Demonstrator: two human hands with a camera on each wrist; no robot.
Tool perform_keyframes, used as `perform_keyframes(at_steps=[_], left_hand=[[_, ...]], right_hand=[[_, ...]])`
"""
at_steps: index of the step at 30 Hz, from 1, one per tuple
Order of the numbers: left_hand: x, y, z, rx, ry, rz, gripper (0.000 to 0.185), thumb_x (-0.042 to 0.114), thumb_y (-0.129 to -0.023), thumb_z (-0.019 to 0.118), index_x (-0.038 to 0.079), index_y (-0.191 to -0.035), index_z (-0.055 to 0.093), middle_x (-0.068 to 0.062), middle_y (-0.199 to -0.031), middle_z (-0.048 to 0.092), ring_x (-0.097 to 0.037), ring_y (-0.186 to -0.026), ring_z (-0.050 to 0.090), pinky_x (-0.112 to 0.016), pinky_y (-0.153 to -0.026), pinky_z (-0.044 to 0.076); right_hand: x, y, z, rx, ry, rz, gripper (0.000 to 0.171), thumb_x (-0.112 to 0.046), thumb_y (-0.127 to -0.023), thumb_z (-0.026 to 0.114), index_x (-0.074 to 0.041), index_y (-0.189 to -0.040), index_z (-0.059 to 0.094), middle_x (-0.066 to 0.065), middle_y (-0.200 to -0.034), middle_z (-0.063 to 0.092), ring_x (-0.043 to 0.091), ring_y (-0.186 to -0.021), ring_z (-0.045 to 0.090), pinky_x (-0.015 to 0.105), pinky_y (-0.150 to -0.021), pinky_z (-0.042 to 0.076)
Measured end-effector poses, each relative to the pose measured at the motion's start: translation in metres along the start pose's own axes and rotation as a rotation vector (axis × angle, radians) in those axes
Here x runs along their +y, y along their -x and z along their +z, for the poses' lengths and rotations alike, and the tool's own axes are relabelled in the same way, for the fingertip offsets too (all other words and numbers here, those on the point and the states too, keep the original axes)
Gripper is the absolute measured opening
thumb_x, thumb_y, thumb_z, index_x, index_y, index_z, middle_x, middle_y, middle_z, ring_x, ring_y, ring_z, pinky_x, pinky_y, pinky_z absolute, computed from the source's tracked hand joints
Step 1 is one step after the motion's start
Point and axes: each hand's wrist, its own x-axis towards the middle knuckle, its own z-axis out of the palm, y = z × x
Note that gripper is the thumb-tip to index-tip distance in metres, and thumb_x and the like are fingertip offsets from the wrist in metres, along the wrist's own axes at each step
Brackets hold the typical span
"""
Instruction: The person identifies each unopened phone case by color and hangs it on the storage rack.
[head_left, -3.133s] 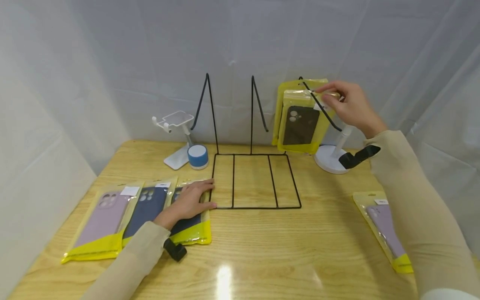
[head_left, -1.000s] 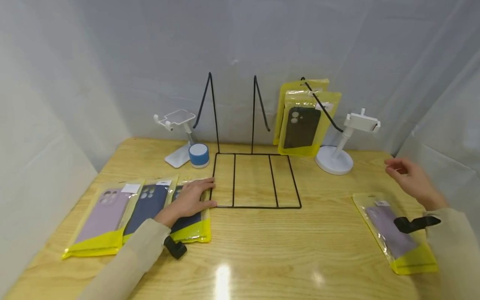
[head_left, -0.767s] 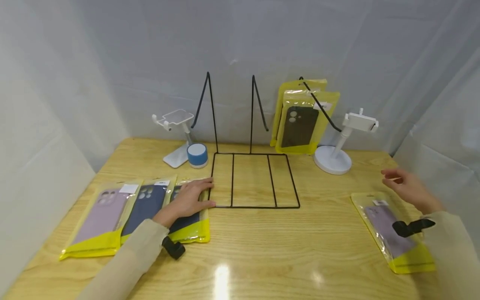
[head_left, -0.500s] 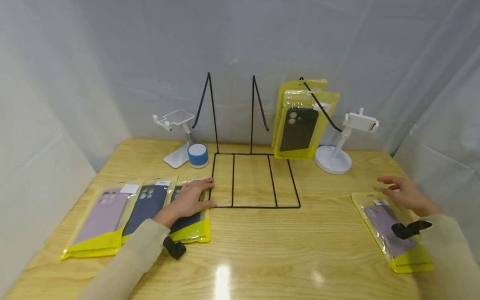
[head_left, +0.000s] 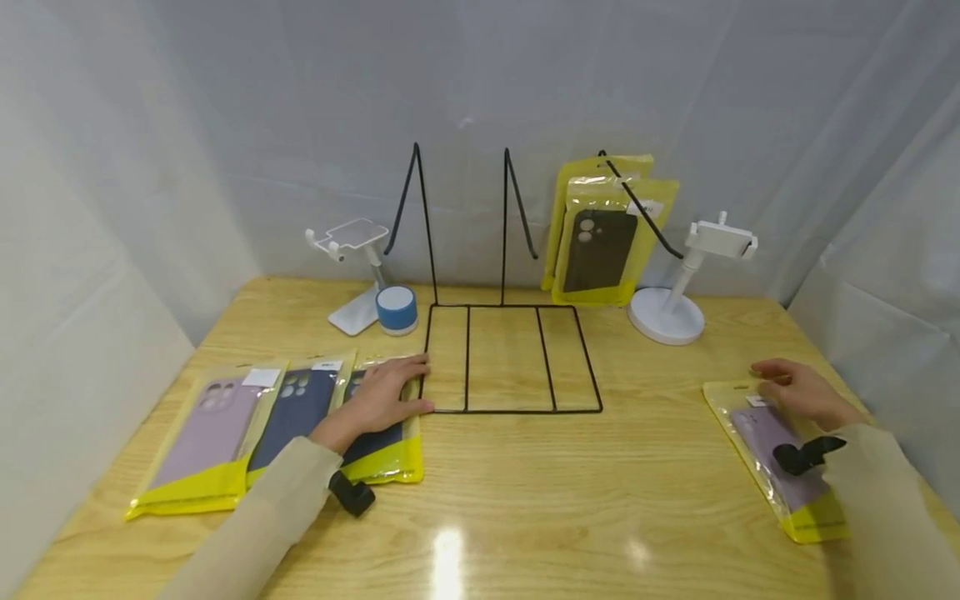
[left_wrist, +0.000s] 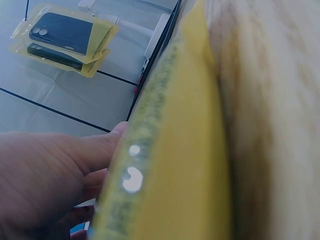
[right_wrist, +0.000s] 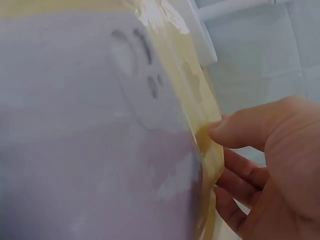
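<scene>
My right hand (head_left: 804, 393) is at the upper right corner of a bagged purple phone case (head_left: 767, 450) lying on the table's right side. In the right wrist view its thumb lies on the front of the clear-and-yellow bag (right_wrist: 212, 160), with fingers behind the edge, pinching it. My left hand (head_left: 381, 400) rests over a bagged dark blue phone case (head_left: 375, 458), its fingertips and thumb touching the left base bar of a black wire display rack (head_left: 517, 412). On the rack's right hook hangs a bagged black phone case (head_left: 600, 254), another yellow bag (head_left: 553, 242) behind it.
Left of my left hand lie a second bagged dark blue case (head_left: 296, 417) and a bagged purple case (head_left: 202, 433). A white phone stand (head_left: 354, 317) and a blue-and-white cylinder (head_left: 396, 310) stand behind. Another white stand (head_left: 666, 318) is right of the rack.
My right hand has left the hanging black case and come right and down to the bagged purple case, where it now pinches the bag's corner. My left hand has stayed in place.
</scene>
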Motion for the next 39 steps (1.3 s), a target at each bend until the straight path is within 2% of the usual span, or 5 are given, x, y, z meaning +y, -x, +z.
perform_keyframes(at_steps=[3, 11, 21, 33, 39], left_hand=[[0.000, 0.000, 0.000, -0.006, 0.003, -0.004, 0.055, 0.028, -0.089, 0.069, -0.002, -0.133, 0.054, -0.019, -0.147, 0.043, -0.042, -0.134, 0.039, -0.063, -0.105, 0.026], [0.000, -0.001, 0.000, 0.002, 0.004, -0.002, 0.055, 0.028, -0.089, 0.070, -0.002, -0.132, 0.055, -0.020, -0.146, 0.045, -0.042, -0.134, 0.040, -0.063, -0.104, 0.027], [0.001, -0.001, -0.001, 0.003, 0.012, 0.002, 0.055, 0.028, -0.089, 0.070, -0.003, -0.132, 0.055, -0.020, -0.146, 0.045, -0.042, -0.134, 0.040, -0.063, -0.104, 0.027], [0.002, 0.001, -0.001, -0.012, 0.019, -0.014, 0.056, 0.030, -0.090, 0.068, -0.001, -0.134, 0.054, -0.018, -0.147, 0.044, -0.041, -0.135, 0.039, -0.064, -0.105, 0.026], [0.000, 0.000, 0.000, -0.010, 0.018, -0.008, 0.056, 0.030, -0.090, 0.068, -0.001, -0.134, 0.054, -0.019, -0.147, 0.044, -0.041, -0.134, 0.039, -0.064, -0.104, 0.026]], right_hand=[[-0.002, 0.000, 0.001, -0.001, 0.013, 0.019, 0.048, -0.014, -0.093, 0.053, 0.015, -0.130, 0.044, 0.040, -0.128, 0.046, 0.048, -0.109, 0.049, 0.047, -0.084, 0.045], [-0.002, 0.001, 0.005, 0.023, 0.067, -0.018, 0.032, -0.012, -0.096, 0.055, 0.018, -0.107, 0.058, 0.018, -0.088, 0.065, 0.007, -0.070, 0.049, 0.021, -0.060, 0.042], [-0.006, 0.004, 0.005, -0.007, 0.079, 0.044, 0.039, -0.017, -0.101, 0.044, 0.019, -0.109, 0.053, 0.018, -0.087, 0.060, 0.018, -0.077, 0.051, 0.027, -0.065, 0.043], [-0.022, 0.026, 0.015, 0.251, -0.002, -0.121, 0.025, -0.015, -0.099, 0.050, 0.008, -0.105, 0.056, 0.020, -0.097, 0.062, -0.012, -0.076, 0.042, 0.011, -0.065, 0.038], [-0.045, 0.034, 0.018, 0.354, -0.024, -0.193, 0.016, -0.011, -0.096, 0.056, 0.003, -0.100, 0.059, 0.007, -0.090, 0.062, -0.015, -0.077, 0.042, 0.008, -0.066, 0.037]])
